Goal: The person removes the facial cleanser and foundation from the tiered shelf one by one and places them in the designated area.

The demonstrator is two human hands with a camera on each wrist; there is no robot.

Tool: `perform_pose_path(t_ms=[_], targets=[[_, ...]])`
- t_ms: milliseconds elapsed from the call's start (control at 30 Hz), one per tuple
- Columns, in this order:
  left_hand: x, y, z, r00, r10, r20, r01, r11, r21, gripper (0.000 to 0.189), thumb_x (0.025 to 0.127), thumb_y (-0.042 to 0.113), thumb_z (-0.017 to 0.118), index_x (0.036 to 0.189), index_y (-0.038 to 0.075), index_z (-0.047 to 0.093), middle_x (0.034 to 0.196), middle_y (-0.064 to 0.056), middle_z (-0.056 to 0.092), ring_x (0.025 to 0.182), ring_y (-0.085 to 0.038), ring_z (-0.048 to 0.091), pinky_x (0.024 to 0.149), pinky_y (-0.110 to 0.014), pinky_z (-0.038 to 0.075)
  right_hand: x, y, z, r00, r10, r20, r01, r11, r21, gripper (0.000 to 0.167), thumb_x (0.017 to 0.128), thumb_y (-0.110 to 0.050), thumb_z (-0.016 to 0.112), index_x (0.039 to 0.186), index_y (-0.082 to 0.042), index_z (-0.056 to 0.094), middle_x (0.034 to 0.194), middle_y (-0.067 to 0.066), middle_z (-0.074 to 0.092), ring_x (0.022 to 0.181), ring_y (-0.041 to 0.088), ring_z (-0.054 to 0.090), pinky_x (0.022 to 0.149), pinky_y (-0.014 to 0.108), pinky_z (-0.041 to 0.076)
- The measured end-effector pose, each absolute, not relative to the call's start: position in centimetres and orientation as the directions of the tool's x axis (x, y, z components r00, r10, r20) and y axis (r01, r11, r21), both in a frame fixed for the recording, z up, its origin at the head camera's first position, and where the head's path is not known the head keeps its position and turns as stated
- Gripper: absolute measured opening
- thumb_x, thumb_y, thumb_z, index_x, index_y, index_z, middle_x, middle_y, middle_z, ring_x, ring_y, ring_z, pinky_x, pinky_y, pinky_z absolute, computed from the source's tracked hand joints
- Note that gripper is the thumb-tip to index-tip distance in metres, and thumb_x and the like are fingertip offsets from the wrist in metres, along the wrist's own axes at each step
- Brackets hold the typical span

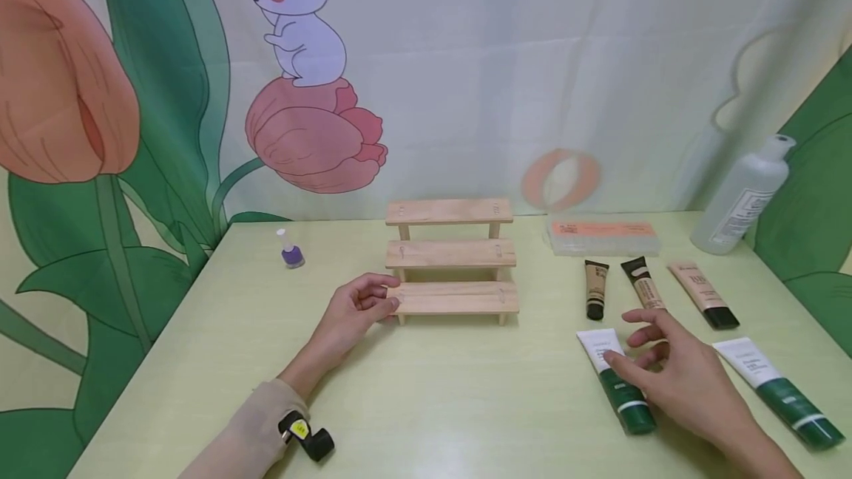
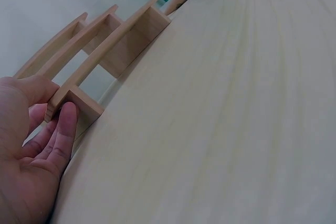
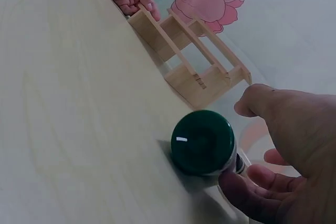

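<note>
A three-tier wooden display rack [image 1: 452, 299] stands at the middle of the table. My left hand [image 1: 351, 310] pinches the left end of its lowest step, thumb on top and a finger beneath, as the left wrist view shows. My right hand [image 1: 685, 375] hovers at a green and white squeeze tube [image 1: 619, 384] lying on the table. Its thumb reaches over the tube and its fingers are loosely bent and spread on the far side, not closed round it. In the right wrist view the tube's round green cap [image 3: 202, 142] faces the camera.
Behind the right hand lie a small tan tube [image 1: 596, 288], a black-capped tube [image 1: 643, 283] and a beige tube [image 1: 703, 294]. Another green-white tube [image 1: 779, 392] is at right. A clear plastic case [image 1: 602, 236], a bottle [image 1: 744, 198] and purple nail polish [image 1: 291, 253] stand farther back.
</note>
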State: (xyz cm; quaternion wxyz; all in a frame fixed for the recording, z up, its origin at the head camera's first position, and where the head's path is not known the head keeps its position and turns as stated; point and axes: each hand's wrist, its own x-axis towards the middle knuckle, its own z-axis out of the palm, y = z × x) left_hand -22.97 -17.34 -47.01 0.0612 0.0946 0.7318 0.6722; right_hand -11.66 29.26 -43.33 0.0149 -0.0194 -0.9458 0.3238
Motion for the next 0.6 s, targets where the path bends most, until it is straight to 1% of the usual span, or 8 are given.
perform_pose_path(t_ms=[67, 167, 300, 367, 433, 500, 600], targets=[[-22.9, -17.3, -46.9, -0.975, 0.217, 0.037, 0.055, 0.077, 0.996, 0.032, 0.104, -0.001, 0.076, 0.136, 0.0, 0.071, 0.109, -0.009, 0.062, 0.092, -0.017, 0.068, 0.088, -0.033, 0.07, -11.7, 29.5, -43.2, -0.997, 0.059, 0.043, 0.021, 0.797, -0.604, 0.079, 0.095, -0.055, 0.088, 0.151, -0.01, 0.056, 0.119, 0.01, 0.072, 0.095, 0.02, 0.071, 0.07, 0.025, 0.055], [-22.9, -17.3, -46.8, -0.976, 0.216, 0.035, 0.053, 0.078, 0.996, 0.032, 0.104, -0.001, 0.076, 0.136, 0.001, 0.072, 0.109, -0.009, 0.061, 0.092, -0.017, 0.068, 0.088, -0.033, 0.07, -11.6, 29.8, -43.0, -0.993, 0.096, 0.066, 0.033, 0.777, -0.629, 0.074, 0.098, -0.052, 0.086, 0.151, -0.01, 0.056, 0.122, 0.012, 0.069, 0.094, 0.019, 0.069, 0.063, 0.028, 0.058], [-22.9, -17.3, -46.8, -0.976, 0.215, 0.032, 0.051, 0.086, 0.995, 0.032, 0.104, 0.0, 0.076, 0.136, 0.001, 0.072, 0.109, -0.009, 0.061, 0.092, -0.017, 0.068, 0.088, -0.032, 0.07, -11.6, 30.0, -42.7, -0.977, 0.164, 0.134, 0.028, 0.728, -0.685, 0.062, 0.102, -0.046, 0.083, 0.149, -0.011, 0.06, 0.125, 0.012, 0.066, 0.09, 0.005, 0.066, 0.053, 0.032, 0.061], [-22.9, -17.4, -46.9, -0.976, 0.214, 0.031, 0.05, 0.086, 0.995, 0.032, 0.104, 0.0, 0.076, 0.136, 0.0, 0.072, 0.109, -0.009, 0.061, 0.092, -0.017, 0.068, 0.088, -0.032, 0.069, -11.6, 30.0, -42.5, -0.965, 0.188, 0.184, 0.009, 0.722, -0.692, 0.056, 0.103, -0.044, 0.081, 0.146, -0.012, 0.063, 0.125, 0.012, 0.068, 0.087, -0.004, 0.063, 0.053, 0.031, 0.061], [-22.9, -17.4, -46.9, -0.976, 0.215, 0.031, 0.051, 0.089, 0.995, 0.032, 0.104, 0.0, 0.076, 0.136, 0.0, 0.071, 0.109, -0.009, 0.062, 0.093, -0.017, 0.068, 0.088, -0.031, 0.069, -11.6, 30.1, -42.3, -0.952, 0.204, 0.228, -0.008, 0.728, -0.685, 0.051, 0.105, -0.043, 0.079, 0.143, -0.012, 0.066, 0.124, 0.012, 0.07, 0.087, -0.01, 0.06, 0.055, 0.027, 0.059], [-22.9, -17.5, -47.0, -0.977, 0.21, 0.027, 0.046, 0.086, 0.995, 0.032, 0.104, 0.001, 0.076, 0.136, 0.001, 0.072, 0.11, -0.009, 0.062, 0.092, -0.017, 0.068, 0.088, -0.031, 0.069, -11.7, 30.0, -42.1, -0.943, 0.21, 0.259, -0.021, 0.737, -0.676, 0.047, 0.106, -0.042, 0.078, 0.141, -0.012, 0.068, 0.124, 0.012, 0.072, 0.089, -0.013, 0.058, 0.06, 0.021, 0.057], [-22.8, -17.6, -47.2, -0.977, 0.211, 0.026, 0.044, 0.079, 0.996, 0.031, 0.105, 0.001, 0.076, 0.135, 0.001, 0.073, 0.11, -0.011, 0.062, 0.092, -0.017, 0.068, 0.087, -0.032, 0.069, -11.9, 29.9, -41.7, -0.935, 0.207, 0.29, -0.042, 0.744, -0.667, 0.042, 0.107, -0.039, 0.076, 0.137, -0.011, 0.07, 0.128, 0.012, 0.073, 0.09, -0.014, 0.058, 0.065, 0.014, 0.052]])
